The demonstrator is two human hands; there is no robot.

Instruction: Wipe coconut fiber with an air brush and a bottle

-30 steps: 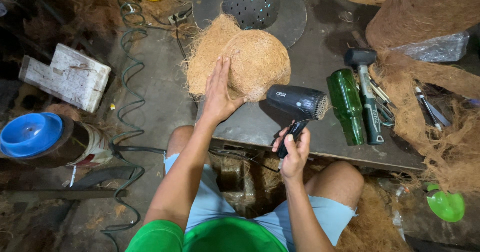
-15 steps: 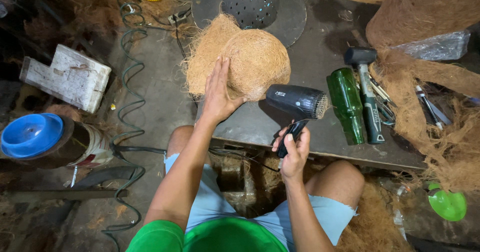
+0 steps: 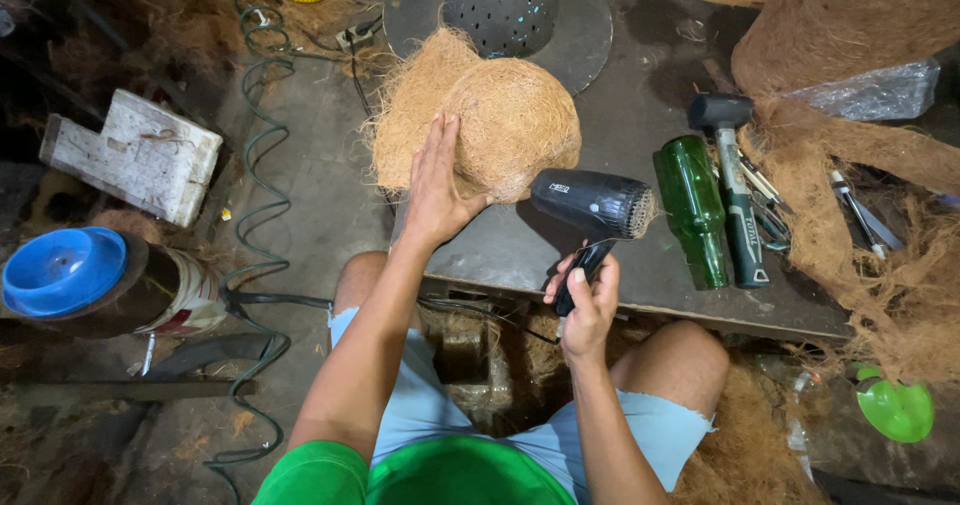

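Dark worktable, green bottle right.

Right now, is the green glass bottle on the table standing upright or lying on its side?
Lying on its side. The green bottle rests flat on the table, beside the mallet.

Fibre dome on table, hair dryer right of it, bottle and mallet further right

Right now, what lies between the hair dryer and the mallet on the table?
A green glass bottle lies between the hair dryer and the mallet, seen in the head view.
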